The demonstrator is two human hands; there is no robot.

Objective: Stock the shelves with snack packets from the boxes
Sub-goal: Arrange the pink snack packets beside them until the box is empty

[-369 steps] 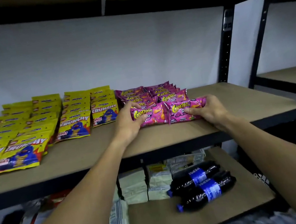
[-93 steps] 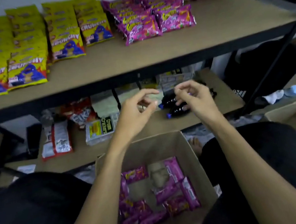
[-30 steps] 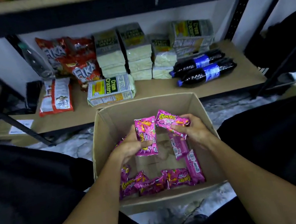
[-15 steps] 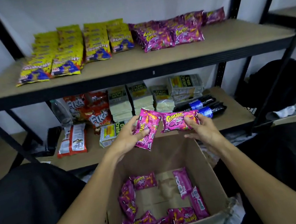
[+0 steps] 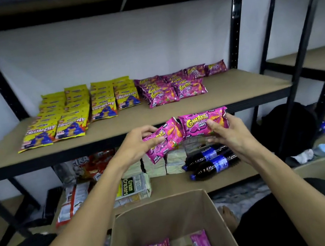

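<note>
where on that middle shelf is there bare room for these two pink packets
Bare brown board of the middle shelf runs right of the pink Corntoz packet rows to its right edge, plus a front strip. The left half is crowded with yellow Crunchy packets.

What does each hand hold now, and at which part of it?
The left hand grips a tilted pink packet by its left side. The right hand grips a level pink packet by its right end, thumb on the front.
</note>
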